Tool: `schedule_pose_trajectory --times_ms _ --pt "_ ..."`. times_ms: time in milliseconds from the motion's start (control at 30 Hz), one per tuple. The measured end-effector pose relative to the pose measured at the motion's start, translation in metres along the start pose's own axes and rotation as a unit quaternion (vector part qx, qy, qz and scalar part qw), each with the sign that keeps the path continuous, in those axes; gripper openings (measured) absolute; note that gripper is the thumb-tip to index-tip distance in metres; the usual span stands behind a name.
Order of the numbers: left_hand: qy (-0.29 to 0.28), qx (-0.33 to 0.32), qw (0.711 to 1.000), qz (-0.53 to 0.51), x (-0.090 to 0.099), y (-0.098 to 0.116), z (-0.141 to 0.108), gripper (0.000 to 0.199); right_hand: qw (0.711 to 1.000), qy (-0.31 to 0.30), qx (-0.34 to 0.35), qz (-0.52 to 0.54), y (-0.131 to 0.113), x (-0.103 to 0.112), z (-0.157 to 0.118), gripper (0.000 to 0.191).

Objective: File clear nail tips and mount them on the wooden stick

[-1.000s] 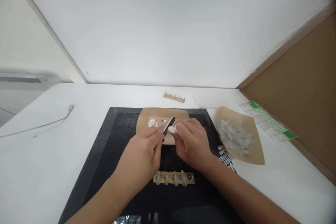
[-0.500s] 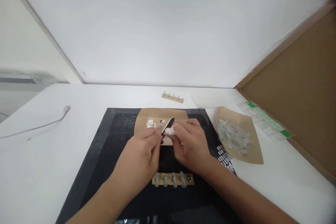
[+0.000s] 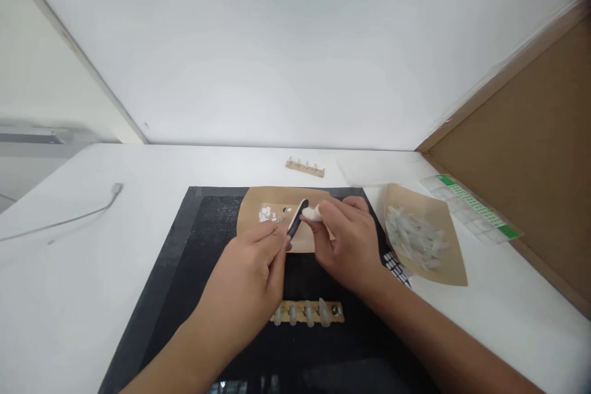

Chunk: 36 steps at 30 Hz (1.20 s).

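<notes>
Left hand (image 3: 249, 265): closed, gripping the file (image 3: 297, 221) between thumb and fingers; the file slants up and away, its far end free.
Right hand (image 3: 351, 243): thumb and fingers bent together, gripping a white piece (image 3: 312, 214); what the piece is, I cannot tell.
File and white piece: above the middle sheet (image 3: 244, 212), the piece just beside the file's far half; whether they touch is unclear.
Just changed: half a second ago the piece was lower on the file, close to the left fingertips; now it is nearer the far end and a little to the right, while the left hand keeps its hold.
Meaning: this looks like part of a stroke along the file; more of the file's length shows.
Middle sheet: white bits (image 3: 265, 214) lie left of the file.
Black mat (image 3: 207, 271): under that sheet and the near strip (image 3: 300, 308), which bears clear pieces.
Right side: slivers (image 3: 415, 237) on a second sheet (image 3: 455, 268), then a green-labelled tray (image 3: 475, 206).
Desk (image 3: 69, 283): the far strip (image 3: 305, 167) lies beyond the mat, a cable (image 3: 78, 220) to the left.
</notes>
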State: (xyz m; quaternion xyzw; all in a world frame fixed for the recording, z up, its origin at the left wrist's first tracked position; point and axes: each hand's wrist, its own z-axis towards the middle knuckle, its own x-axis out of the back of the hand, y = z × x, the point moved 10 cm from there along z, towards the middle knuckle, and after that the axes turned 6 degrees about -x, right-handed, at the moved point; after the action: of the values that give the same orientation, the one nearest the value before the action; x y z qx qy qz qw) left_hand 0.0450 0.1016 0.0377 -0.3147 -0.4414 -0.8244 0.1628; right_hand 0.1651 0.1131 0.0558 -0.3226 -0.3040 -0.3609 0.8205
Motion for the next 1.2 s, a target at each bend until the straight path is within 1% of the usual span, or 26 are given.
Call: schedule_pose_trajectory --times_ms 100,200,333,433,567,667,800,867,967,1033,1100,1200 --pt "-0.001 -0.001 1.000 -0.006 0.001 0.000 0.001 0.040 0.999 -0.028 0.015 0.012 -0.005 -0.005 -0.001 0.030" --pt "0.000 0.001 1.000 -0.006 0.001 -0.001 0.001 0.040 1.000 -0.001 0.003 0.000 -0.004 -0.001 -0.001 0.033" --pt "-0.002 0.002 1.000 0.000 0.000 -0.003 -0.001 0.038 0.999 -0.023 0.033 0.002 -0.010 -0.008 -0.003 0.029" --pt "0.003 0.009 1.000 -0.006 0.002 -0.003 -0.002 0.038 1.000 0.014 0.003 -0.010 -0.004 0.000 -0.002 0.031" --pt "-0.005 0.018 0.999 -0.040 0.001 -0.003 -0.001 0.039 1.000 -0.007 0.016 0.004 -0.005 -0.003 0.000 0.031" --pt "-0.009 0.024 0.999 -0.041 -0.001 -0.005 -0.002 0.039 1.000 0.021 -0.001 -0.013 -0.002 0.004 0.002 0.033" --pt "-0.010 0.029 0.998 -0.046 0.000 -0.007 -0.003 0.039 1.000 -0.022 0.021 0.008 -0.009 -0.003 0.000 0.029" --pt "-0.004 0.021 0.999 -0.048 0.002 -0.005 -0.002 0.038 1.000 -0.013 0.004 0.028 -0.006 0.001 0.000 0.031" --pt "0.008 0.005 0.999 -0.041 0.005 0.000 -0.002 0.037 0.995 -0.004 -0.039 0.095 0.005 0.006 0.000 0.032" --pt "0.027 -0.002 0.999 -0.040 0.009 0.001 -0.001 0.034 0.985 -0.016 -0.083 0.153 0.016 0.005 -0.001 0.027" --pt "0.050 -0.006 0.998 -0.049 0.012 0.000 -0.001 0.031 0.961 -0.045 -0.140 0.233 0.028 -0.001 -0.004 0.019" --pt "0.059 -0.003 0.996 -0.066 0.013 -0.002 0.001 0.034 0.897 -0.090 -0.219 0.374 0.039 -0.015 -0.011 0.010"
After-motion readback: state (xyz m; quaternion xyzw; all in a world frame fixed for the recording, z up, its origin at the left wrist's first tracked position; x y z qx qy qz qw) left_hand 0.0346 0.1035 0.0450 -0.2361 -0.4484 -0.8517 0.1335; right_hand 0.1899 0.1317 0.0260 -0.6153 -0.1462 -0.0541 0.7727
